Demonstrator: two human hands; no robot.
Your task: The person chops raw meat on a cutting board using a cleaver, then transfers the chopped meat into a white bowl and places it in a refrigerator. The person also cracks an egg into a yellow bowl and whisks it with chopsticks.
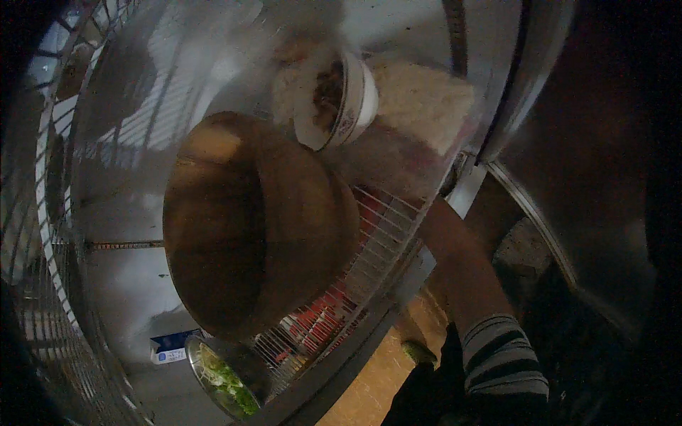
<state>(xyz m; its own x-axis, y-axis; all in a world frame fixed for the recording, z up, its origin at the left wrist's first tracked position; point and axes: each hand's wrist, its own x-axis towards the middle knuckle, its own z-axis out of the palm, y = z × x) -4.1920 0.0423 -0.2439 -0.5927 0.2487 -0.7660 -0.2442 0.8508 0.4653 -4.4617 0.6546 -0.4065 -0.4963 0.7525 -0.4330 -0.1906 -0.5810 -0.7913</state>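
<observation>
My right forearm, in a rolled, striped cuff, reaches from the lower right into an open refrigerator. My right hand is a dim blur between two bowls, a white ceramic one with a patterned rim and a large brown one. Its fingers cannot be made out, nor can its grip. The white bowl holds dark food and tilts in the view. The brown bowl stands above the wire shelf, its inside in shadow. A pale, bagged item lies beyond the hand. My left hand is out of view.
A clear bowl of shredded green vegetables and a blue and white carton are at the lower left. Another wire rack curves along the left. Red packages show through the shelf. The refrigerator's dark door borders the right.
</observation>
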